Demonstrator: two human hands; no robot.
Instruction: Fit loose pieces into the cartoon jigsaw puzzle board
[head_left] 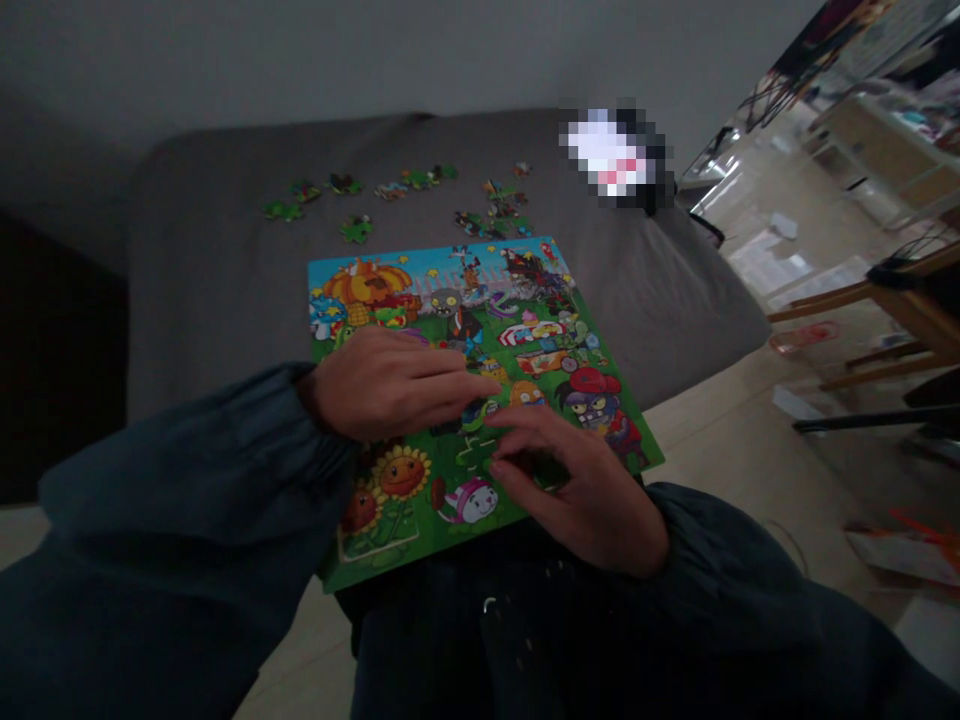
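A colourful cartoon jigsaw board lies tilted across my lap and the edge of a grey cushion. My left hand rests on the middle of the board, fingers held together and pointing right, pressing on a piece I cannot make out. My right hand lies on the board's lower right part, fingers curled, fingertips touching the surface close to the left fingertips. Several loose puzzle pieces are scattered on the cushion beyond the board.
Dark sleeves cover both my arms. A blurred white object sits at the cushion's far right corner. To the right, wooden chair legs and clutter stand on a pale floor. A grey wall is behind.
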